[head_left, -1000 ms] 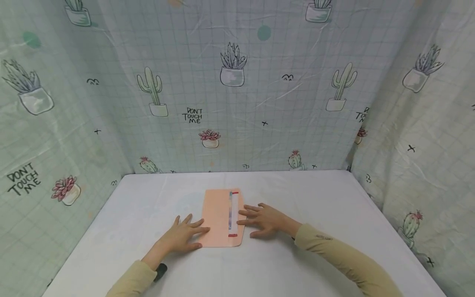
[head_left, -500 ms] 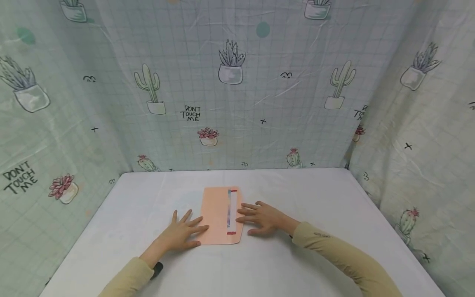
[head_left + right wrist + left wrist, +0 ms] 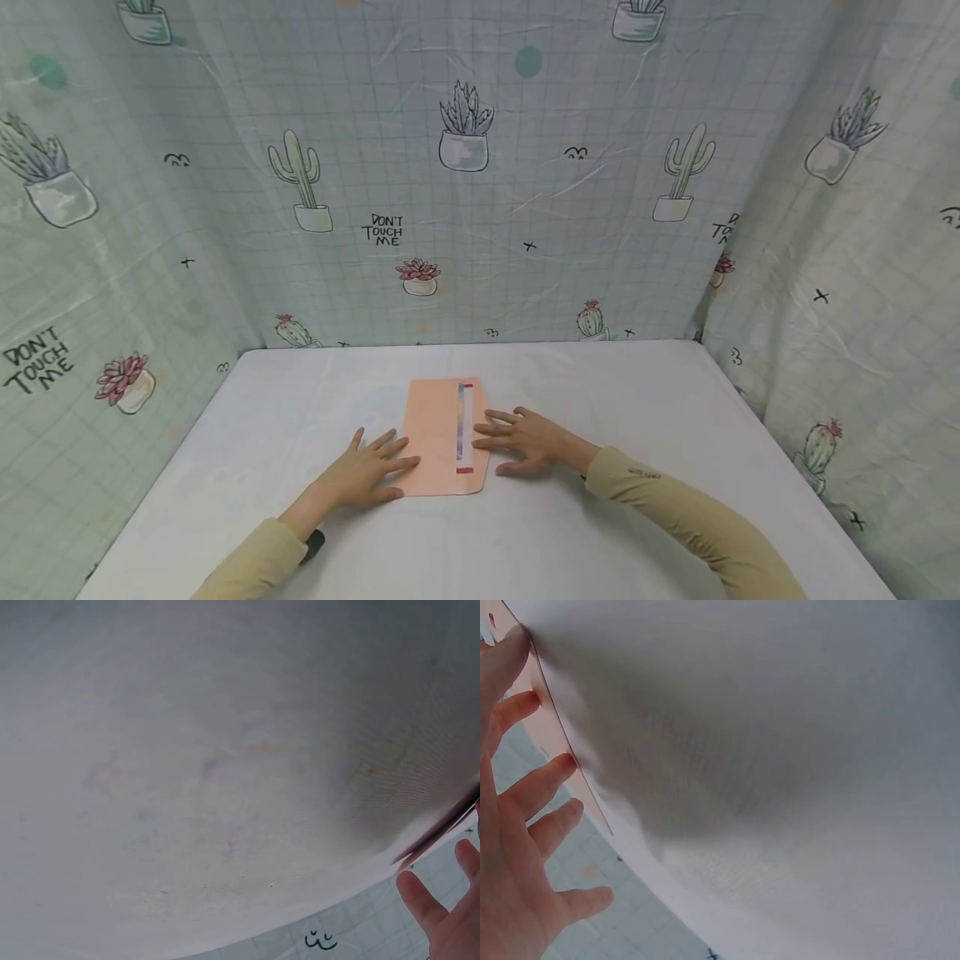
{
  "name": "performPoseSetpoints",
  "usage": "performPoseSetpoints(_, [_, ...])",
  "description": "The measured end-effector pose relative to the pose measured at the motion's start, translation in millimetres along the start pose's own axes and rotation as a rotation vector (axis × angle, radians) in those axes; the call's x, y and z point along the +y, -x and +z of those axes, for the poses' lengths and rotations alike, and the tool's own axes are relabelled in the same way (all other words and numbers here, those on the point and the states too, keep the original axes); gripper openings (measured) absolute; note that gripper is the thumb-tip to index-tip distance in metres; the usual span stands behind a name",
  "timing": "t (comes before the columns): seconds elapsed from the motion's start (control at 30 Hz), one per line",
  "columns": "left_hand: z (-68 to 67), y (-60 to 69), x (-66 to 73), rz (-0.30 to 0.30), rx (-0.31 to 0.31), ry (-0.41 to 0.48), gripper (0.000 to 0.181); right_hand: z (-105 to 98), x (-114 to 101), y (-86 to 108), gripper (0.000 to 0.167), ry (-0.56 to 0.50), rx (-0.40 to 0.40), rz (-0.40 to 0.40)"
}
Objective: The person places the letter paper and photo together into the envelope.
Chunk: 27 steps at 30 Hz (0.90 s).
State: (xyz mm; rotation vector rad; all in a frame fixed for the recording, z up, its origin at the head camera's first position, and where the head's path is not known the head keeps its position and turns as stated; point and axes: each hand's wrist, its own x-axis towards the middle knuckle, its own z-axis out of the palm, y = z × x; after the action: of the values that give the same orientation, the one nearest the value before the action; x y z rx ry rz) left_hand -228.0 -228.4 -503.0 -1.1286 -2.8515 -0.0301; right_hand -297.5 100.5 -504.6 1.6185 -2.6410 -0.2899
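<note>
A peach envelope (image 3: 431, 433) lies flat on the white table in the head view. Along its right part runs a white and bluish adhesive strip (image 3: 466, 427) with red ends. My left hand (image 3: 360, 478), fingers spread, rests on the envelope's left edge and near corner. In the left wrist view, the thumb and fingers (image 3: 544, 784) reach the envelope's edge (image 3: 551, 727). From the other side, my right hand (image 3: 527, 442) lays its extended fingertips on the right edge, beyond the strip. The right wrist view catches only part of that hand (image 3: 446, 915) beside the thin envelope edge (image 3: 442, 831).
A white cloth covers the table (image 3: 600, 517), with faint coloured stains in the right wrist view. Curtains printed with cacti (image 3: 465, 208) stand behind and at both sides. A dark object (image 3: 312, 546) shows at the left wrist, partly hidden by the sleeve.
The head view has shifted slightly, so the scene sits a little further left. Both hands keep nearly the same place on the envelope; the left fingers shift only slightly.
</note>
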Motion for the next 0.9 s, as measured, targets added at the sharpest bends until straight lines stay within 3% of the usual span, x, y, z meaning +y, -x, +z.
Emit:
performPoseSetpoints(0.43, [2.3, 1.2, -2.1, -0.011, -0.015, 0.028, 0.051, 1, -5, -7.8, 0.056, -0.003, 0.006, 0.020])
performPoseSetpoints(0.67, [2.4, -0.8, -1.1, 0.006, 0.023, 0.025, 0.051, -1, -9, -12.4, 0.056, 0.053, -0.008, 0.031])
performPoseSetpoints(0.9, [1.4, -1.9, -1.4, -0.016, -0.003, 0.009, 0.051, 0, -10, -15.0, 0.055, 0.044, 0.003, 0.045])
